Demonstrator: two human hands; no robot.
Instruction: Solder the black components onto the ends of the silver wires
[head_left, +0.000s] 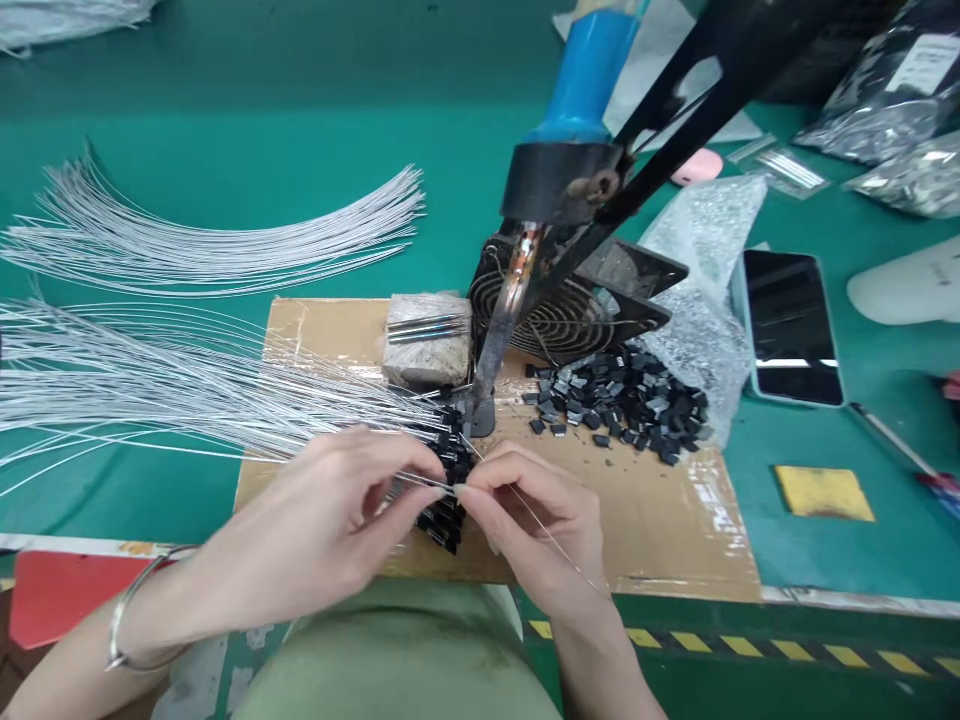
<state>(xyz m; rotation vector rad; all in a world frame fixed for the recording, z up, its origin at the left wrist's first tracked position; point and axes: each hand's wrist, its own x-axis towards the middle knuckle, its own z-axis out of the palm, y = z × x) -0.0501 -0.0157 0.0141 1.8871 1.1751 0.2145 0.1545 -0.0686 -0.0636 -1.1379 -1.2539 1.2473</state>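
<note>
Two hands meet above the cardboard [667, 545]; the left hand [352, 515] has its fingers pinched on a white wire [416, 481]; the right hand [564, 512] pinches at the wire's tip, a fine strand [553, 541] slanting across it. Loose black pieces [630, 400] sit heaped rightward, beside the fan [551, 315].

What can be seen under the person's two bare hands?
A cluster of small black pieces by the ends of thin white wires shows on the brown cardboard sheet, below the left hand and right hand. Whatever the hands cover cannot be seen.
</note>
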